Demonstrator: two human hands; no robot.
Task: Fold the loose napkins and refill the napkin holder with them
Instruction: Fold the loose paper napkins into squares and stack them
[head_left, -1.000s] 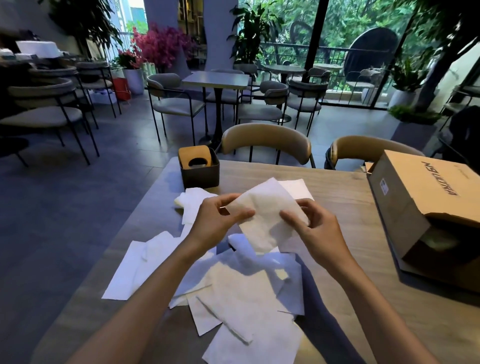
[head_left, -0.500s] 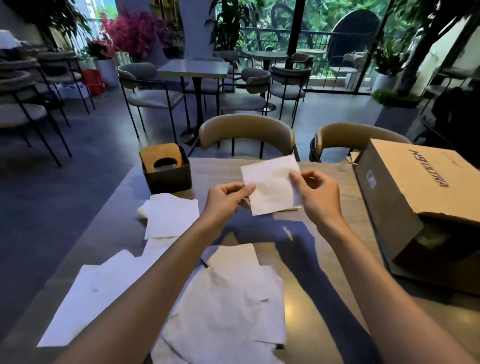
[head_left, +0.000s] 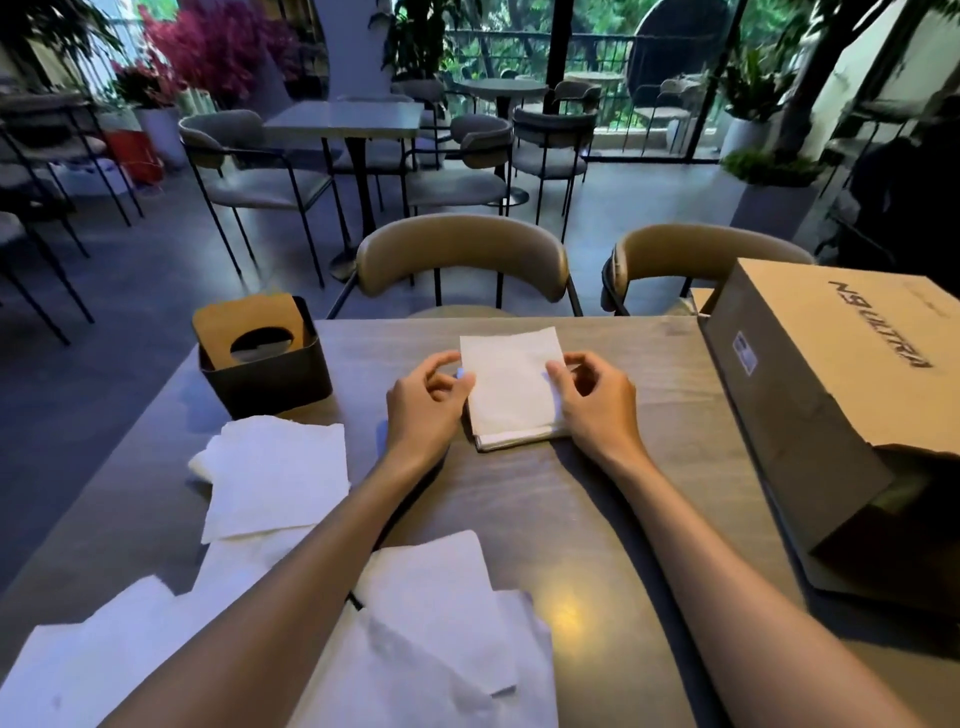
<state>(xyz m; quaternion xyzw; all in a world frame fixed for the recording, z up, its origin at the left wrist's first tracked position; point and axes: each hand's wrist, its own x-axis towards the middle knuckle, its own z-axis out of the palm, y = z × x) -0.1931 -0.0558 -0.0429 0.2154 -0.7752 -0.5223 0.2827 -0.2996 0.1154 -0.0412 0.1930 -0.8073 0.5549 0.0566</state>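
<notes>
A folded white napkin (head_left: 511, 387) lies on a small stack of folded napkins at the middle of the wooden table (head_left: 597, 499). My left hand (head_left: 428, 402) pinches its left edge and my right hand (head_left: 592, 400) pinches its right edge. The dark napkin holder (head_left: 265, 358), with a tan lid and an oval slot, stands at the table's far left corner. Several loose unfolded napkins (head_left: 275, 478) lie left of my left arm, and more loose napkins (head_left: 431, 639) are spread along the near edge under that arm.
A large cardboard box (head_left: 831, 395) lies on its side along the table's right side. Two tan-backed chairs (head_left: 462, 260) stand at the far edge. Beyond are other café tables, chairs and potted plants.
Both hands carried the folded napkin forward and lowered it from mid-air onto the stack on the table. The view has shifted forward, so the loose napkins now sit nearer me.
</notes>
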